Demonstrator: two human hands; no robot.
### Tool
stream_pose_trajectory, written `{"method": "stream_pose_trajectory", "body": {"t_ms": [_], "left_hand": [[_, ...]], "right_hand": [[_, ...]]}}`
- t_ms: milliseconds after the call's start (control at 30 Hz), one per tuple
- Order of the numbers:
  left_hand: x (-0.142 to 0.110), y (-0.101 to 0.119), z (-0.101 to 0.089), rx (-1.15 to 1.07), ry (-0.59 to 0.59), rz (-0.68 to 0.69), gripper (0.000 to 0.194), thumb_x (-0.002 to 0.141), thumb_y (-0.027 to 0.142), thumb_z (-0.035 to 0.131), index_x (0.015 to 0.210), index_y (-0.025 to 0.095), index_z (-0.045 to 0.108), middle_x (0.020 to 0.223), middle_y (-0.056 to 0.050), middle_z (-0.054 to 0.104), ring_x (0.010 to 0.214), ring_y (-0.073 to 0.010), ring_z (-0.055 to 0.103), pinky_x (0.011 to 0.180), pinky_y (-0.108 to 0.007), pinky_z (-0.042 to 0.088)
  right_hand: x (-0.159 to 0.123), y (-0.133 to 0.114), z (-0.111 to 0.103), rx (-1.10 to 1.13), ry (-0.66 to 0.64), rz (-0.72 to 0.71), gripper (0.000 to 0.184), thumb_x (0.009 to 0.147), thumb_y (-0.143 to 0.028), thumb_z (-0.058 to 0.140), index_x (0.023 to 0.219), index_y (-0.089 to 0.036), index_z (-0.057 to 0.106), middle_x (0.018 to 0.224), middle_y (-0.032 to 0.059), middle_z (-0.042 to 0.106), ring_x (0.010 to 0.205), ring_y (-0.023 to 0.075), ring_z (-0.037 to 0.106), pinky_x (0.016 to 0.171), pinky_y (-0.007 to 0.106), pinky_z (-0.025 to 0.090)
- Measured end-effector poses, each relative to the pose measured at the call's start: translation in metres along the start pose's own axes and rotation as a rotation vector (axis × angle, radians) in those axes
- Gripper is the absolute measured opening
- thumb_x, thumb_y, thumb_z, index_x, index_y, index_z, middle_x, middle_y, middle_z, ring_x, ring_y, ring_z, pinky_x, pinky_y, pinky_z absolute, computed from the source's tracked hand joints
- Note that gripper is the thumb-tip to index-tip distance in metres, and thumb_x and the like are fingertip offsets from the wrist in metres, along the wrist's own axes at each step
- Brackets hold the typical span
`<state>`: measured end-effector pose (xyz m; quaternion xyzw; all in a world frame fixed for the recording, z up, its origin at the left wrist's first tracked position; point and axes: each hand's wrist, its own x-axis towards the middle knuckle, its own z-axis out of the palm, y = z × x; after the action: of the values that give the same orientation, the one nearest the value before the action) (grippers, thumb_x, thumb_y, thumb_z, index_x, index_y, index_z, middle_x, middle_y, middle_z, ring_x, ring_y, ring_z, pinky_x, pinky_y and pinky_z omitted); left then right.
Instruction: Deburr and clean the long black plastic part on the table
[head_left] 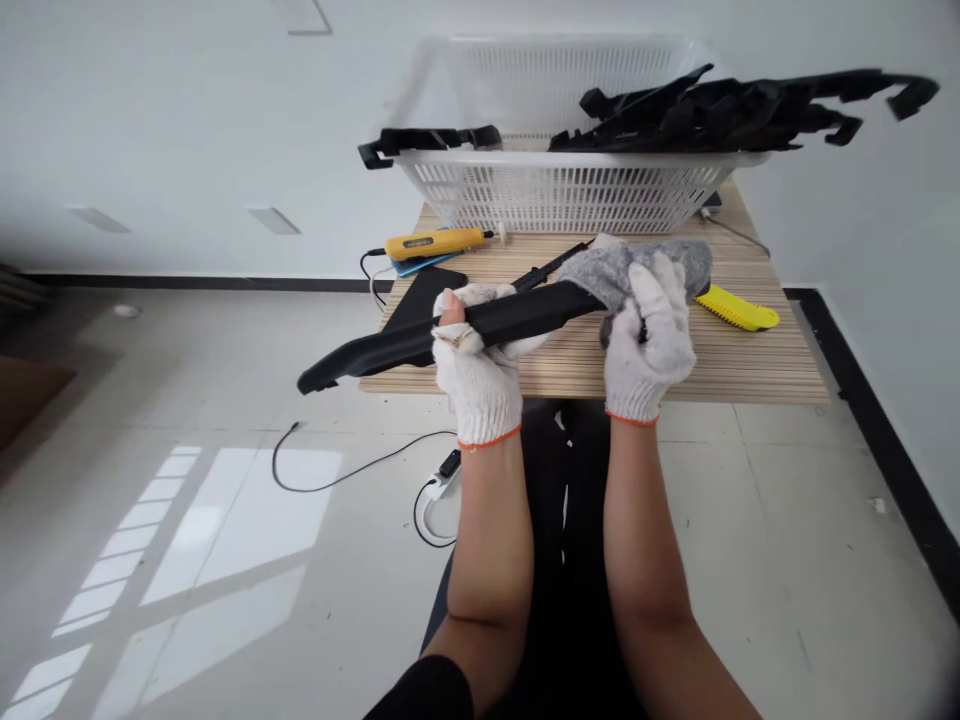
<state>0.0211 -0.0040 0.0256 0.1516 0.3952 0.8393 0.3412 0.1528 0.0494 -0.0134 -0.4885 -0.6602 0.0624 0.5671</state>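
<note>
A: What is held over the wooden table [750, 370], and how?

B: A long black plastic trim piece [420, 335] is held level just above the table's near edge. The left hand [476, 365], in a white knit glove, is wrapped around the middle of the piece, fingers curled over the top and thumb tucked under. The right hand [649, 335], gloved likewise, is closed over a grey cloth [637, 265], which is bunched around the right end of the piece.

A: How would the wiping be done well?

B: By the look of it, the piece should be kept steady by the left grip while the cloth is drawn along its length with even pressure. The overhanging left tip, which juts out past the table's left edge, is unsupported, so bending should be avoided.

A: How does the piece look?

B: It is matte black, slender and slightly curved, tapering to a rounded tip at the left. A narrower ribbed strip can be seen running behind it toward the cloth.

A: What else is set around the table?

B: At the table's far side a white basket [562, 190] is loaded with similar black parts [720, 110]. A yellow hand tool [435, 242] lies left of the basket's base, and a yellow scraper [739, 310] lies right of the cloth.
</note>
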Motion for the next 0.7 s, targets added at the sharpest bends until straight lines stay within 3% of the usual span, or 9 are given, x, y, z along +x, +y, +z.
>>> {"method": "stream_pose_trajectory", "body": {"t_ms": [133,267,467,600,700], "left_hand": [[-0.001,0.0,0.003,0.039,-0.015,0.006,0.035,0.092,0.056,0.056,0.088,0.022,0.064,0.097,-0.007,0.071,0.099,-0.0193,0.07,0.077,-0.028,0.065],[-0.003,0.0,0.004,0.021,-0.035,-0.01,0.035,0.093,0.056,0.056,0.088,0.022,0.064,0.1,-0.009,0.071,0.097,-0.0204,0.07,0.071,-0.029,0.065],[0.0,-0.003,0.002,0.015,-0.04,-0.035,0.04,0.087,0.065,0.063,0.086,0.025,0.063,0.104,-0.01,0.07,0.108,-0.0268,0.068,0.078,-0.04,0.068],[0.002,-0.005,0.001,0.03,-0.031,-0.026,0.038,0.087,0.064,0.063,0.087,0.026,0.063,0.105,-0.01,0.069,0.112,-0.0275,0.067,0.082,-0.043,0.068],[0.002,-0.008,0.001,0.009,-0.007,-0.013,0.032,0.091,0.056,0.058,0.089,0.025,0.062,0.105,-0.009,0.07,0.108,-0.0245,0.069,0.08,-0.039,0.067]], "right_hand": [[0.002,0.001,-0.005,-0.024,-0.058,-0.022,0.042,0.095,-0.038,0.054,0.133,-0.025,0.066,0.155,0.0081,0.049,0.157,0.0367,0.028,0.121,0.071,0.026],[0.003,-0.003,-0.008,-0.027,-0.078,-0.013,0.039,0.098,-0.039,0.051,0.132,-0.026,0.067,0.158,0.0068,0.046,0.158,0.0356,0.024,0.122,0.07,0.024],[0.003,-0.007,-0.005,-0.074,-0.144,-0.014,0.044,0.09,-0.042,0.067,0.132,-0.027,0.066,0.162,0.0057,0.042,0.159,0.0368,0.019,0.125,0.068,0.019],[0.001,-0.009,-0.001,-0.097,-0.077,-0.024,0.037,0.098,-0.038,0.054,0.131,-0.028,0.068,0.161,0.0065,0.043,0.159,0.0336,0.021,0.126,0.066,0.019],[-0.001,-0.008,0.001,-0.099,-0.08,-0.016,0.044,0.093,-0.04,0.061,0.135,-0.028,0.066,0.162,0.0072,0.039,0.159,0.0377,0.019,0.123,0.07,0.022]]}}
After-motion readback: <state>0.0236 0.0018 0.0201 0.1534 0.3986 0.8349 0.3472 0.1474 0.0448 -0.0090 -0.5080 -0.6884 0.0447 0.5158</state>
